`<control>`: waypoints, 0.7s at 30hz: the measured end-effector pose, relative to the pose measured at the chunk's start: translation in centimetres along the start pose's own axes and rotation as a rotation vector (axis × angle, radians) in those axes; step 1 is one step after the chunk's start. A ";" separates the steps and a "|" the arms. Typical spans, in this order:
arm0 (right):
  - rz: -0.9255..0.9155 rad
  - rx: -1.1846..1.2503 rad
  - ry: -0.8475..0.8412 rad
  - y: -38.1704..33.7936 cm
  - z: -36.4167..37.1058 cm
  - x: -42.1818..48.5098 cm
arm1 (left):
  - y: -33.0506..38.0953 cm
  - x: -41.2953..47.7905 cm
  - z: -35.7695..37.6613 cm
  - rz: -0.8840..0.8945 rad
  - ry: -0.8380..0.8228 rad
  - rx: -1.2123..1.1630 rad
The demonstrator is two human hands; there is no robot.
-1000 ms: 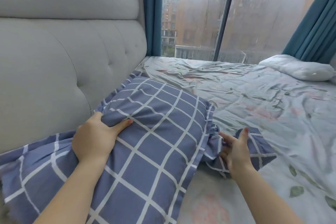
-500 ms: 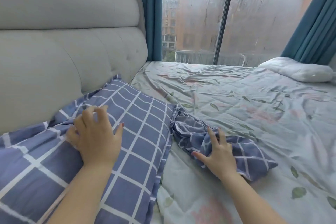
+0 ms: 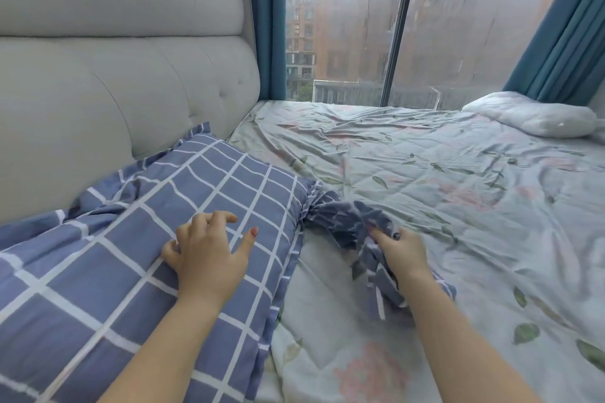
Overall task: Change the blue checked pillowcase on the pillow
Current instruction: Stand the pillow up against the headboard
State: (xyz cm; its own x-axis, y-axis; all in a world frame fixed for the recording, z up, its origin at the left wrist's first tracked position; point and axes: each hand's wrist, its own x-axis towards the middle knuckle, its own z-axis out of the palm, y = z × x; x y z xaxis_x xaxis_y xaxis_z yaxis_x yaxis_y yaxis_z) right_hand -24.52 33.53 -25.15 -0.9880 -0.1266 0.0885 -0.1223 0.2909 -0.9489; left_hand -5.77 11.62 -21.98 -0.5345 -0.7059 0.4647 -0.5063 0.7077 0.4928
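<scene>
Blue checked pillow [image 3: 209,193]: lying on the floral sheet [image 3: 458,206], leaning against the grey headboard [image 3: 114,91]. Left hand [image 3: 206,255]: resting on the pillow, fingers loosely curled, grasping nothing. Right hand [image 3: 402,255]: clutching the bunched pillowcase [image 3: 343,219] just beside the pillow.

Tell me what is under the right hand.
The right hand grips bunched blue checked fabric, which lies on the floral sheet. The sheet directly beneath is covered by that fabric, so nothing else there can be seen.
</scene>
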 end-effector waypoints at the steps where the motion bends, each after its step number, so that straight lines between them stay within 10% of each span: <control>1: 0.019 0.217 0.109 -1.1 -1.0 -0.3 | -0.1 -0.3 0.1 0.000 -0.011 0.006; 5: -0.079 0.456 0.360 -3.7 -4.6 -0.8 | -0.6 -1.2 0.3 0.004 -0.038 0.032; 10: -0.109 -0.622 -0.308 1.0 -4.0 -1.5 | -1.1 -2.2 0.0 0.080 -0.059 0.067; 12: -0.177 -0.795 -0.194 0.8 -3.2 -2.6 | -1.3 -2.8 -0.3 0.109 -0.093 0.087; 16: -0.503 -0.443 0.122 -2.9 -1.3 -5.9 | -1.9 -3.6 -1.6 0.158 -0.043 0.142; 21: -0.171 -0.062 -0.362 -3.6 3.5 -10.5 | -3.6 -4.2 -4.9 0.115 0.078 0.255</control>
State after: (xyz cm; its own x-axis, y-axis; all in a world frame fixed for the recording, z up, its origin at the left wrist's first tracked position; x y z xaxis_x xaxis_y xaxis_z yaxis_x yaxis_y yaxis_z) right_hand -13.35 30.45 -23.70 -0.8573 -0.5005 0.1206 -0.2982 0.2920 -0.9087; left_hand 1.58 11.89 -22.10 -0.5493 -0.6137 0.5671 -0.6044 0.7604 0.2375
